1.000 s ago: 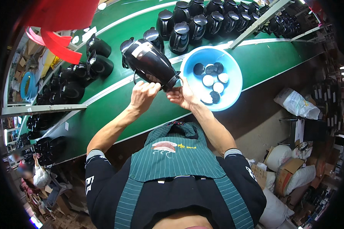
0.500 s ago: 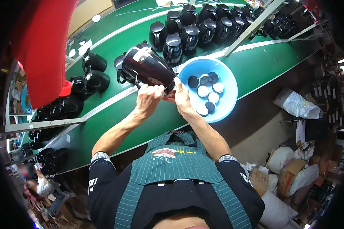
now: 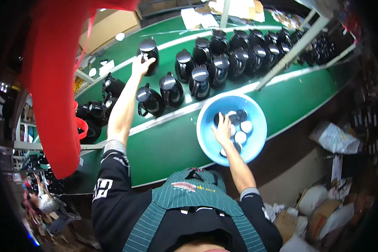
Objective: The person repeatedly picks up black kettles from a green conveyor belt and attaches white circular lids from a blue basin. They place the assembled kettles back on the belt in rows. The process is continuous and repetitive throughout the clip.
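Observation:
My left hand (image 3: 142, 66) reaches far forward and is closed at the handle side of an upright black lidded jug (image 3: 149, 48). I cannot tell whether that jug rests fully on the green table. Inside a light blue basin (image 3: 261, 126) is my right hand (image 3: 223, 131), its fingers stretched out and touching the small round caps. These caps are black and white; a white cap (image 3: 246, 126) lies just right of the fingers. Between my hands stand other black jugs, among them a front jug (image 3: 150, 101) and its neighbour (image 3: 171, 91).
Rows of black jugs (image 3: 238, 61) fill the back right of the green table (image 3: 168, 145). More jugs (image 3: 97, 109) lie at the left. A slanted metal post (image 3: 292, 52) crosses at right. Red cloth (image 3: 56, 96) hangs at left. Sacks and cartons (image 3: 323, 214) sit on the floor.
The jug, earlier tilted in both hands near me, is now upright farther back at my left hand. My right hand has let go and moved into the basin. The view has shifted.

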Demonstrator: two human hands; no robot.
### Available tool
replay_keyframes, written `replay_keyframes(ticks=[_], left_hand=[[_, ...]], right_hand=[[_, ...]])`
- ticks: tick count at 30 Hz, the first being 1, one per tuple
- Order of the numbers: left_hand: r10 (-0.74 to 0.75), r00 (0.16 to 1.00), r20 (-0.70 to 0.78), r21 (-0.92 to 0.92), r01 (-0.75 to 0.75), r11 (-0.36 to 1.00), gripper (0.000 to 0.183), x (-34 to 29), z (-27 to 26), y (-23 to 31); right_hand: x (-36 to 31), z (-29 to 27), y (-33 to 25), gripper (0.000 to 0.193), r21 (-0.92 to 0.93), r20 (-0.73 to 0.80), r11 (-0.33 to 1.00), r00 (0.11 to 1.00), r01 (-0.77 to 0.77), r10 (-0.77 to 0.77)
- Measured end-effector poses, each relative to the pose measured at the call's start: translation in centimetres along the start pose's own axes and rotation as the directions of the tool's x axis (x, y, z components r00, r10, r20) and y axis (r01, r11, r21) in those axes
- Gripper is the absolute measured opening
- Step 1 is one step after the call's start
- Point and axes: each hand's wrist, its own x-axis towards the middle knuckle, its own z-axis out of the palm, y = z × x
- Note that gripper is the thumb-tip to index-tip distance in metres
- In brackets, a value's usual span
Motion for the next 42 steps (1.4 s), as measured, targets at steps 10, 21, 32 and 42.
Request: replay_keyframes(ticks=[10, 21, 32, 42], left_hand=[[-0.261, 0.844, 0.469, -0.655, 0.530, 0.538, 0.015, -4.3, 7.2, -5.2], [-0.260, 0.690, -0.675, 0.352, 0.611, 0.709, 0.042, -19.7, -14.7, -17.9], [-0.183, 0.983, -0.012, 0.284, 0.178, 0.942, 0.037, -35.4, -16.0, 0.4], [-0.051, 0.995, 0.088, 0.351, 0.016, 0.936, 0.025, -42.4, -16.9, 7.8]], right_hand=[[2.7, 3.7, 0.1, 0.043, -0.462, 0.090, 0.886, 0.996, 0.032, 0.011], [-0.9, -0.5, 0.4, 0.072, 0.121, -0.113, 0.993, 0.993, -0.013, 0.027], [-6.0, -2.8, -20.4, 0.065, 0.714, -0.054, 0.610, 0.896, 0.343, -0.441], [-8.1, -3.5, -27.0, 0.084, 0.216, 0.139, 0.490, 0.470, 0.845, -0.872]])
